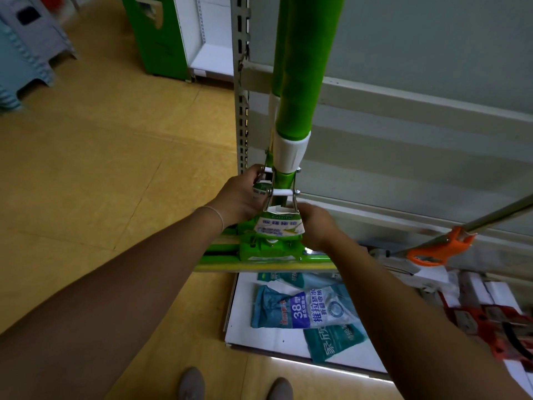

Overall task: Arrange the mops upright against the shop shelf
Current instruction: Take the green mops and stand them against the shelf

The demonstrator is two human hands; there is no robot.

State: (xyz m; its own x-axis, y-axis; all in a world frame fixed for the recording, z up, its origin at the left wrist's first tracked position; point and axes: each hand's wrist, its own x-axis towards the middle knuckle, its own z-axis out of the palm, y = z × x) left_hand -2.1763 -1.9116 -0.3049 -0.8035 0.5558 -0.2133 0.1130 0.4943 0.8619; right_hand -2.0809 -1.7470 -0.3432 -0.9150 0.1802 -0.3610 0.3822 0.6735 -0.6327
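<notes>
You stand over two green mops that rise upright against the grey shop shelf point(403, 140), right beside its slotted upright post point(242, 82). The nearer green mop point(300, 67) has a fat green handle ending in a white collar, and below that a metal squeeze frame with a white roller bar. Its green head sits low at the edge of the bottom shelf board point(259, 327), with a printed paper label point(278, 226) wrapped around the frame just above the head. The second green mop point(277, 76) stands just behind it, partly hidden.

Your left hand point(239, 197) reaches in from the left and its fingers curl around the metal frame beside the rear mop's label. Your right hand point(317, 226) comes in from the right with its fingers wrapped around the right side of the nearer mop's frame, by the label; the fingertips are hidden behind it.

On the bottom shelf board lie blue and teal refill packets point(302, 310). To the right an orange-clamped mop point(438, 249) leans at a slant, its metal pole running up to the right edge. Your shoes point(190, 382) show on the yellow floor point(86, 183).
</notes>
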